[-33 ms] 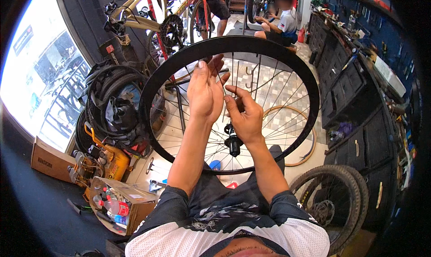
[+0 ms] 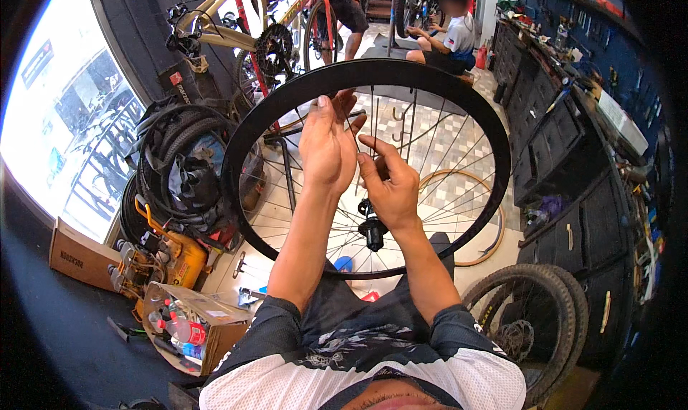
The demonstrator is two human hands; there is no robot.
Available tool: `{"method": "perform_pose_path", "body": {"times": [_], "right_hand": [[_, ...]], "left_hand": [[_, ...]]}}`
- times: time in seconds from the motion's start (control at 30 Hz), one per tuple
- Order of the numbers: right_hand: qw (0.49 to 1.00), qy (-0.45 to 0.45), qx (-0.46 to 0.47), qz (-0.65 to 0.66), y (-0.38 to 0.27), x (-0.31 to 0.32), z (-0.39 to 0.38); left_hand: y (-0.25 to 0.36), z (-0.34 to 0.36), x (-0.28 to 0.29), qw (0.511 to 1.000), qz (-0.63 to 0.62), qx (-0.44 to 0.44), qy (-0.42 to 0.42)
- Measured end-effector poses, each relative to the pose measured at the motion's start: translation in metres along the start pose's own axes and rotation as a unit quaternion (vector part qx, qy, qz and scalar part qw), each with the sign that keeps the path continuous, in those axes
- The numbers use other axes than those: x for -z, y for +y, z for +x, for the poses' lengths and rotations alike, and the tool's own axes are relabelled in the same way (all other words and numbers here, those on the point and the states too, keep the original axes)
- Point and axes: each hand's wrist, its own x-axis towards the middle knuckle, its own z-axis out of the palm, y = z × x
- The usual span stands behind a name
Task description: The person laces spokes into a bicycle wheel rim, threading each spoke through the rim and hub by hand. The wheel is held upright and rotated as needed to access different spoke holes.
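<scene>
Left of the fingers [image 2: 380,150], a tall window [image 2: 57,109] glares white — bright daylight beside a dark wall [image 2: 125,44]. Beyond the fingers, the floor [image 2: 459,141] is a patchwork of grey, white and beige tiles, plainer and paler closer in. Farther ahead are brown steps [image 2: 380,1], with a white wall [image 2: 493,1] to their right. Right of the fingers runs a row of dark cabinets [image 2: 548,159] — 2 pale handles [image 2: 570,236] show on the nearest fronts — below a blue wall [image 2: 623,59] hung with tools [image 2: 613,74].
</scene>
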Motion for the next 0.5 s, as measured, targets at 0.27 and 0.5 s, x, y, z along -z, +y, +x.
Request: {"method": "perform_pose_path", "body": {"times": [0.27,0.5], "right_hand": [[0.995,0.003,0.085,-0.046,-0.003,-0.003,0.013],[0.994,-0.009,0.096,-0.048,-0.004,-0.004,0.014]], "left_hand": [[-0.003,0.014,0.012,0.997,0.061,-0.037,-0.024],[-0.003,0.018,0.016,0.997,0.067,-0.033,-0.023]]}}
